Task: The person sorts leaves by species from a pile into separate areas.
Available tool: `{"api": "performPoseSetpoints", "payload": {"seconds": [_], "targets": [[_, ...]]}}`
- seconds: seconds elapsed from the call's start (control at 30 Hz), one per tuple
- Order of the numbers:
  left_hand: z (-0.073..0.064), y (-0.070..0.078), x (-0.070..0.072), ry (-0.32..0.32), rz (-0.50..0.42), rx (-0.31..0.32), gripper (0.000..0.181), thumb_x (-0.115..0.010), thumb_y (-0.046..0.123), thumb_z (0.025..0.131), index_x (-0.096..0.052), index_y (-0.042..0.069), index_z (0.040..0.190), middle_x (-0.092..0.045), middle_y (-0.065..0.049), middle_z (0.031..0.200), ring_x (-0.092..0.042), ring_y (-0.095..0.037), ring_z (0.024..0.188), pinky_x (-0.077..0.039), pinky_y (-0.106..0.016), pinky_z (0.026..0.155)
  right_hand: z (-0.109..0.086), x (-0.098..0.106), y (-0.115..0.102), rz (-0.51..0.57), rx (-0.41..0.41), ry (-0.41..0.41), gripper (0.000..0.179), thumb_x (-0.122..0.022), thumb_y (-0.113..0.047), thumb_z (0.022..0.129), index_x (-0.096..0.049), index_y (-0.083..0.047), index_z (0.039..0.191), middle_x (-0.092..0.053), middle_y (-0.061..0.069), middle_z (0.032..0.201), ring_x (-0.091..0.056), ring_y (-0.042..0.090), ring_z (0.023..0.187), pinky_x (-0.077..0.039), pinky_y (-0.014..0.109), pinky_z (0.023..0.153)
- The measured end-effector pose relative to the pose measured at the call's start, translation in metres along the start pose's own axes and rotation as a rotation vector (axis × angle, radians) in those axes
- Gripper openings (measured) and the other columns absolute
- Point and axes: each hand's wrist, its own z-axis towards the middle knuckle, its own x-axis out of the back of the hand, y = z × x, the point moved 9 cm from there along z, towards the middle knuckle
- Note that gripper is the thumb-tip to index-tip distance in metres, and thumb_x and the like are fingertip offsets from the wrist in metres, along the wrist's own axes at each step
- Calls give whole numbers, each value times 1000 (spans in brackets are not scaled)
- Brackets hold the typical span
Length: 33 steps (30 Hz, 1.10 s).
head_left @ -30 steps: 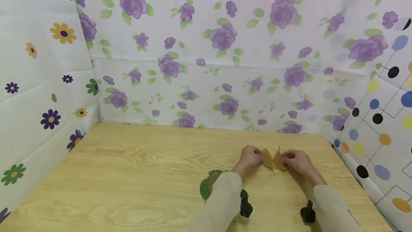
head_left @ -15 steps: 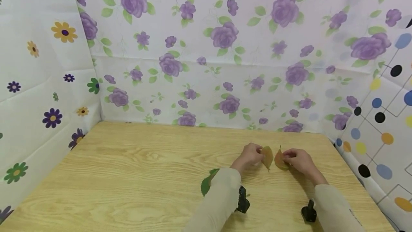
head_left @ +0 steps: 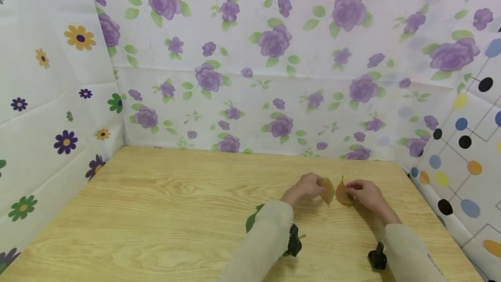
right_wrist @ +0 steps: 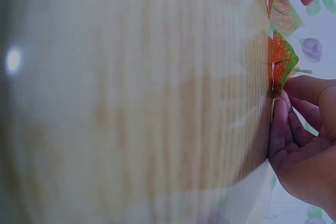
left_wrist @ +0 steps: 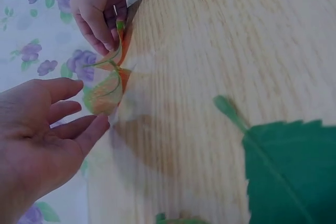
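Two yellow-orange leaves lie side by side on the wooden table toward its right rear. In the head view, my left hand reaches the outer edge of the left leaf. The left wrist view shows that hand with its fingers spread beside the leaf; whether the fingertips touch it is unclear. My right hand pinches the edge of the right leaf between thumb and fingers. In the right wrist view, that leaf stands slightly raised at the fingertips of the right hand.
A green leaf with a toothed edge is mostly covered by the left sleeve in the head view; the left wrist view shows a green leaf close up. Black camera mounts sit at the wrists. Flowered cloth borders the table's back.
The left leaf has turned and come slightly away from the right leaf, which it met at the lower edge a second ago. The left sleeve covers more of the green leaf.
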Motion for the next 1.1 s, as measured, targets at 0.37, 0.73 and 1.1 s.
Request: {"api": "performPoseSetpoints", "payload": {"seconds": [0.37, 0.73, 1.1], "targets": [[-6, 9, 18, -100, 150, -88, 40, -57, 16, 97, -56, 2, 134, -56, -10, 135, -50, -21, 126, -42, -26, 100, 0, 3, -1, -8, 16, 1, 29, -59, -12, 96, -61, 12, 112, -66, 22, 99, -62, 30, 87, -53, 37, 67], [-28, 34, 29, -160, 278, -244, 41, -56, 19, 99, -54, 3, 136, -61, -10, 128, -62, -18, 108, -45, -19, 91, -1, 2, -3, -13, -4, -4, 31, -58, -13, 97, -60, 13, 115, -64, 26, 104, -61, 32, 89, -53, 36, 67], [-77, 23, 43, -117, 365, -390, 39, -56, 13, 99, -54, -1, 135, -70, -2, 100, -59, -3, 68, -43, -15, 86, -7, 1, -10, 7, -18, -4, 36, -55, -12, 96, -56, 13, 122, -59, 33, 114, -61, 39, 94, -53, 40, 71]]}}
